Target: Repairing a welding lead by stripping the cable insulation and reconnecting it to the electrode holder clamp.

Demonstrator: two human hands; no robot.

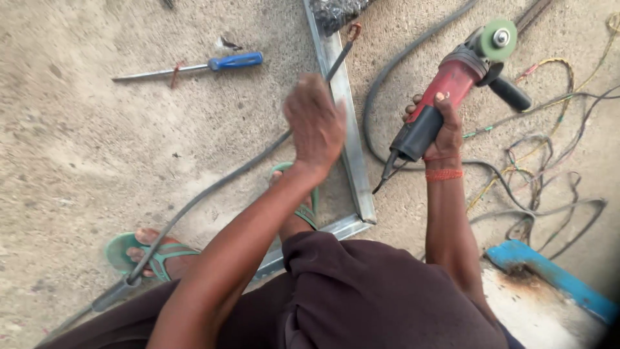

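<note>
Knee up close; left hand (315, 123) clenched on rod (341, 57) over frame (352, 145), right hand (439, 132) grasping grinder (452, 81), lifted clear. Grinding seemingly not begun.

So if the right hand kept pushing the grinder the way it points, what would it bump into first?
The right hand aims the grinder up and right. Past its green disc lies a dark rod near the frame's edge, probably first, though depth is unclear.

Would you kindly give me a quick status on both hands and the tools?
Right hand grips red grinder, disc up. Left hand fisted on thin rod over metal frame. Cables strewn right; screwdriver lies apart.
</note>
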